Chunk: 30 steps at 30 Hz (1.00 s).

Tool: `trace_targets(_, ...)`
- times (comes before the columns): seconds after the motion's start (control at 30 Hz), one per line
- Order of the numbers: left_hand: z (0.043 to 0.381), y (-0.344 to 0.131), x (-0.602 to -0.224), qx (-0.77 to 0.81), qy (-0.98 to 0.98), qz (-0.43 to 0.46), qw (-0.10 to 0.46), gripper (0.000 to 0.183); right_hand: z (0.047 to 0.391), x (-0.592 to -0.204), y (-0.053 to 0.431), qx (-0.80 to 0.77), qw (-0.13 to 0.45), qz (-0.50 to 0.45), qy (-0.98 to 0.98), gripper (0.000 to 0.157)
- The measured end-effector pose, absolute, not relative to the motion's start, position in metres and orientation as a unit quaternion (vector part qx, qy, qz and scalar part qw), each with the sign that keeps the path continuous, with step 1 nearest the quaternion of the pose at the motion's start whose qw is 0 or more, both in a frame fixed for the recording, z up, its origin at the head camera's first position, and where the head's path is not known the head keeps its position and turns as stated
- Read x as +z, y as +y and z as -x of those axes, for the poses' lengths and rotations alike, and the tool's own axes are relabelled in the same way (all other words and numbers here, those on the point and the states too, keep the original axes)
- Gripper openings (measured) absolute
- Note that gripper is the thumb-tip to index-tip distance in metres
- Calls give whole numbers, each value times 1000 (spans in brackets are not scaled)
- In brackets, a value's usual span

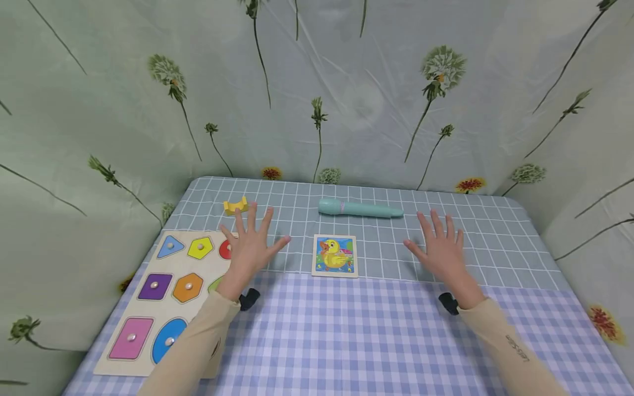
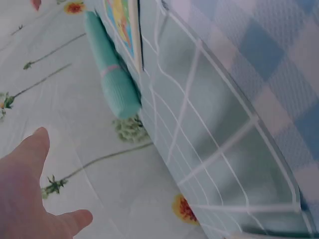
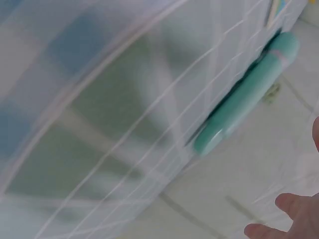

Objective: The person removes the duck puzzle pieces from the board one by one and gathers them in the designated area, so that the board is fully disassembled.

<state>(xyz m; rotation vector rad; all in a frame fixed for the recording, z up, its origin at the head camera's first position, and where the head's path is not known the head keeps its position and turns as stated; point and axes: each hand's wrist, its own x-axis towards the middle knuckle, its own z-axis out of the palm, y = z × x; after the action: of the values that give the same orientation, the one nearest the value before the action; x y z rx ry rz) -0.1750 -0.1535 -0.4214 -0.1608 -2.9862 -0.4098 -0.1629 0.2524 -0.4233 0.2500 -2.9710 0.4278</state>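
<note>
Both hands hang in the air above the table with fingers spread, and neither holds anything. The left hand point(image 1: 249, 250) hovers over the right edge of a wooden shape puzzle board point(image 1: 158, 309) and hides part of it. Just beyond its fingertips lies a small yellow arched block point(image 1: 235, 206). My right hand point(image 1: 442, 253) is apart from everything, to the right of a square duck picture puzzle point(image 1: 334, 256). Behind that puzzle lies a teal rod point(image 1: 366, 209) with a thicker ribbed end and a pink band; both wrist views show it too.
Knobbed pieces in several colours sit in the board, among them a purple square point(image 1: 154, 286) and an orange hexagon point(image 1: 187, 287). A grey grid cloth point(image 1: 500, 242) covers the far part of the table, a checked cloth point(image 1: 346, 335) the near part. Flowered curtains point(image 1: 366, 104) stand behind and at both sides.
</note>
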Motion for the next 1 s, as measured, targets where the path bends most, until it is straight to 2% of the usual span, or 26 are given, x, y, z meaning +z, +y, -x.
trace_targets(0.23,168,-136,-425,-166,-979,100,61,79,177,-424,202,156,69,-162,-972,74)
trace_targets(0.4,160,-122,-435,-202,-960,181,74,69,186,-429,166,213,68,-256,-940,70)
trace_targets(0.5,155,-115,-444,-218,-942,242,86,57,192,-432,146,260,33,-291,-920,67)
trace_targets(0.67,151,-103,-456,-218,-929,294,61,46,203,-440,120,309,-40,-315,-896,58)
trace_targets(0.87,152,-93,-467,-197,-935,294,5,48,214,-452,101,312,-81,-319,-891,47)
trace_targets(1.0,151,-91,-469,-176,-938,299,-3,49,218,-455,93,316,-89,-308,-893,41)
